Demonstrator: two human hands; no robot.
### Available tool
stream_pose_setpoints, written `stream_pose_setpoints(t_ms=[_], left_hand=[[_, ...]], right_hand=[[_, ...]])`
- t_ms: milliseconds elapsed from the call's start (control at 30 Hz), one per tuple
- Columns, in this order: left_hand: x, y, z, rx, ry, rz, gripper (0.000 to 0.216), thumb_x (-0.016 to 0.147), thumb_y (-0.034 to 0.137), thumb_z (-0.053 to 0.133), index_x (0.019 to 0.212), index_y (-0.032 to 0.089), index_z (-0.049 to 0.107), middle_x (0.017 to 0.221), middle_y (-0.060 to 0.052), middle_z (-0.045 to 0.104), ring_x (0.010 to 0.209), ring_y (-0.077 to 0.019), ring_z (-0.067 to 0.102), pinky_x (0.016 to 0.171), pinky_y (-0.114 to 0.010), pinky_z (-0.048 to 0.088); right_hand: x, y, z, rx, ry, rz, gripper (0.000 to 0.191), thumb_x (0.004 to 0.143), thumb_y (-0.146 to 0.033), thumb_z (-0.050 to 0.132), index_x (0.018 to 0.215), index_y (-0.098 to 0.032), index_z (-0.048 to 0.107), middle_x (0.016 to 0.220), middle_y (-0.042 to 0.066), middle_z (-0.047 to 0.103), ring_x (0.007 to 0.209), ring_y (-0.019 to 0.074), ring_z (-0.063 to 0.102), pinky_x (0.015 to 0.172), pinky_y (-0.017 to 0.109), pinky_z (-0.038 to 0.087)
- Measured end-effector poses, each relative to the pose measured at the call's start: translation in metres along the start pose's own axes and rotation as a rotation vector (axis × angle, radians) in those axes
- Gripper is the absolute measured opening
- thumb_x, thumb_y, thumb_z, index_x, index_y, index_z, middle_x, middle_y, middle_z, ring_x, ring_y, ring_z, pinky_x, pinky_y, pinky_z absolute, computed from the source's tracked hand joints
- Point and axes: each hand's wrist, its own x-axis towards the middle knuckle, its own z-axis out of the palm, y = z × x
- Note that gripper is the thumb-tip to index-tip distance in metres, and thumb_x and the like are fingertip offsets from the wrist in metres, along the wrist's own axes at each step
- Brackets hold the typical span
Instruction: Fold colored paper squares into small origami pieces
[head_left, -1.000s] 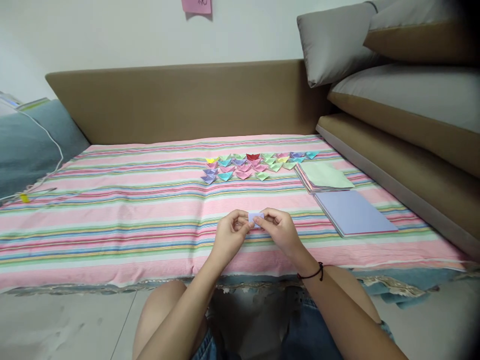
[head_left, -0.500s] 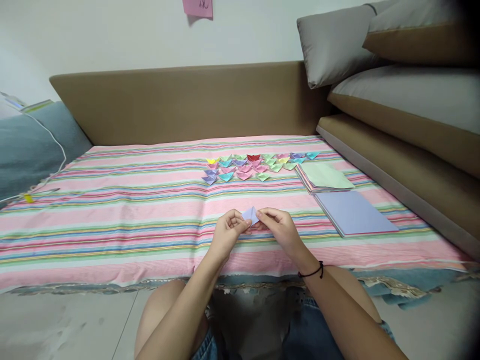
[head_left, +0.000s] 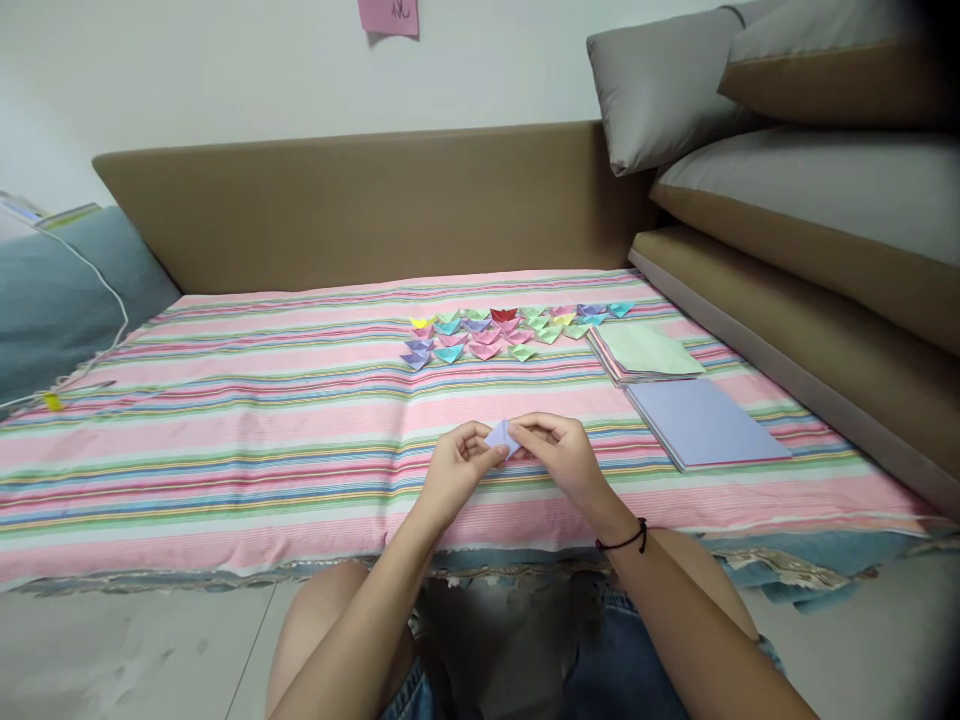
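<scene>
A small folded piece of lavender paper (head_left: 501, 437) is held above the striped cloth, between both of my hands. My left hand (head_left: 459, 462) pinches its left side, with the thumb lying along the lower edge. On the other side, my right hand (head_left: 556, 448) grips the right edge between thumb and fingers. Part of the paper is hidden behind the fingertips. Beyond the hands, several folded paper boats (head_left: 484, 350) in pink, green, blue, purple, yellow and red stand in rows on the cloth.
To the right lie a stack of lavender paper sheets (head_left: 709, 422) and, behind it, a stack topped with light green paper (head_left: 651, 352). Cushions (head_left: 817, 195) are piled at the right. A brown backrest (head_left: 375, 205) runs along the back. A white cable (head_left: 105, 280) trails at the left.
The folded paper has turned slightly between my fingers and shows a flatter, diamond-like face. Both hands stay in nearly the same place; the view has shifted a little.
</scene>
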Motion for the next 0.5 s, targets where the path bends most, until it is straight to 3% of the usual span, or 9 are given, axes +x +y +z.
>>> stream_pose_setpoints(t_ms=[133,267,367,500], left_hand=[[0.0,0.0,-0.002,-0.035,-0.021,0.046,0.022,0.068,0.03,0.069,0.075,0.015,0.056,0.065,0.001,0.057,0.061,-0.0108,0.054,0.062,-0.023,0.045],[0.0,0.002,-0.002,0.139,-0.013,0.141,0.017,0.073,0.032,0.064,0.08,0.016,0.06,0.076,-0.002,0.06,0.072,-0.0142,0.057,0.066,-0.023,0.046],[0.001,0.001,-0.004,0.184,0.053,0.153,0.018,0.074,0.032,0.063,0.072,0.015,0.064,0.071,-0.003,0.061,0.068,-0.0145,0.057,0.063,-0.024,0.045],[0.003,-0.003,-0.006,0.058,0.152,0.125,0.021,0.069,0.033,0.068,0.061,0.014,0.063,0.06,-0.001,0.059,0.059,-0.0128,0.052,0.058,-0.024,0.042]], right_hand=[[0.001,0.006,-0.002,0.025,-0.024,0.029,0.023,0.06,-0.031,0.076,0.077,-0.017,0.07,0.075,0.005,0.071,0.069,0.0187,0.066,0.067,0.031,0.055],[0.0,0.007,-0.004,-0.045,-0.061,0.023,0.024,0.061,-0.033,0.075,0.075,-0.015,0.069,0.069,0.006,0.069,0.064,0.0192,0.065,0.062,0.031,0.055],[-0.001,0.006,-0.001,-0.07,-0.049,0.011,0.025,0.058,-0.032,0.077,0.073,-0.016,0.064,0.064,0.003,0.065,0.06,0.0163,0.063,0.057,0.027,0.053],[-0.004,0.006,0.007,-0.013,-0.051,0.096,0.035,0.051,-0.031,0.08,0.071,-0.018,0.054,0.06,-0.002,0.061,0.055,0.0137,0.062,0.053,0.024,0.051]])
